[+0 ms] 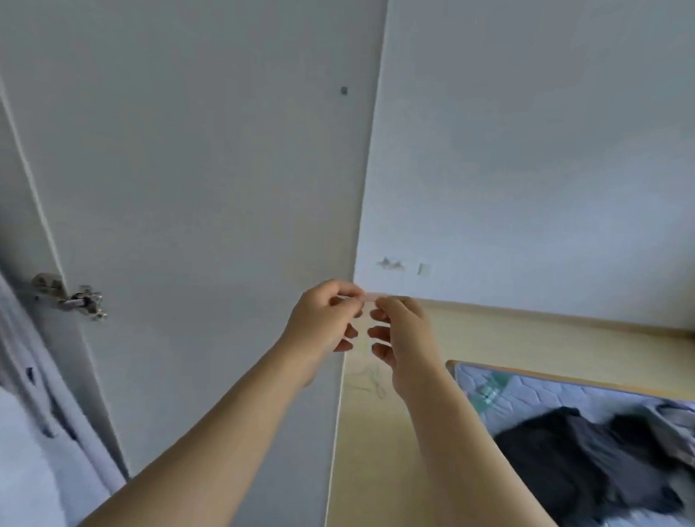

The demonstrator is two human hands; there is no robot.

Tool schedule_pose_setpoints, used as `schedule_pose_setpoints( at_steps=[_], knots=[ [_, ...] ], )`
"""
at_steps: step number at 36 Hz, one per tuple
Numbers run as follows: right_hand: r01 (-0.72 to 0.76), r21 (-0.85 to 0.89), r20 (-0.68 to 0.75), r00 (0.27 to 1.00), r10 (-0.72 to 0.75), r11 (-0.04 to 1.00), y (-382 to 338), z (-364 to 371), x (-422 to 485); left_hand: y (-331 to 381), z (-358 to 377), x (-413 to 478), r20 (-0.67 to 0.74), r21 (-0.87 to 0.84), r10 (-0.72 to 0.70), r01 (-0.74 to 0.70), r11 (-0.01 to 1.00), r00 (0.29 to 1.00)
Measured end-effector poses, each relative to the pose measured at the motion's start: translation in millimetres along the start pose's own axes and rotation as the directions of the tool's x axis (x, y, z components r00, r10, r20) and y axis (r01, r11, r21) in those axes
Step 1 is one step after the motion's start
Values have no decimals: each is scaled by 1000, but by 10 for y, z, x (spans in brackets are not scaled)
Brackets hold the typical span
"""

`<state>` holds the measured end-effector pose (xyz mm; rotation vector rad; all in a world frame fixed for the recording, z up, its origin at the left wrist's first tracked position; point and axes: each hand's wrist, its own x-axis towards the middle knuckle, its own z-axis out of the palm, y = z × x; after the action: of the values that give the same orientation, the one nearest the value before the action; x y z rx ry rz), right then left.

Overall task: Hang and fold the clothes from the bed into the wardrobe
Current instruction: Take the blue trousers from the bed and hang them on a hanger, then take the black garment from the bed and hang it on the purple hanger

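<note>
Two bare arms end in two grips, the left grip and the right grip; one small pale strip is pinched between them; one white wardrobe door carries one metal hinge and one small dark mark; one bed holds one heap of dark clothes, its pieces too blurred to count; the pale garments at the left edge cannot be counted either.

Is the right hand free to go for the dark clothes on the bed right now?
Probably not yet: the right hand and left hand both pinch a small pale strip by the wardrobe door. Nothing stands between it and the dark clothes.
</note>
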<state>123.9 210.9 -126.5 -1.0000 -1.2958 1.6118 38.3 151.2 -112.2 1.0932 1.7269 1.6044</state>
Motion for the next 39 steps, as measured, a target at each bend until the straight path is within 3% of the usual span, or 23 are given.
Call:
schedule_pose_setpoints(
  at_steps=[10,17,32,39],
  knots=[
    [-104,4,-358,928,99,995,268,-2005,533,-218,1996,450,296,8,-75,76,997,952],
    [-195,109,-567,793,222,975,611,-3128,649,-546,3204,631,495,110,-146,105,988,856],
    [-236,313,-827,409,386,920,1157,-4536,977,-1207,5213,1114,820,306,-302,73,949,486],
    [-250,425,-833,268,484,870,1561,-4864,1080,-1644,5759,1199,845,404,-371,-4,915,385]
  ],
)
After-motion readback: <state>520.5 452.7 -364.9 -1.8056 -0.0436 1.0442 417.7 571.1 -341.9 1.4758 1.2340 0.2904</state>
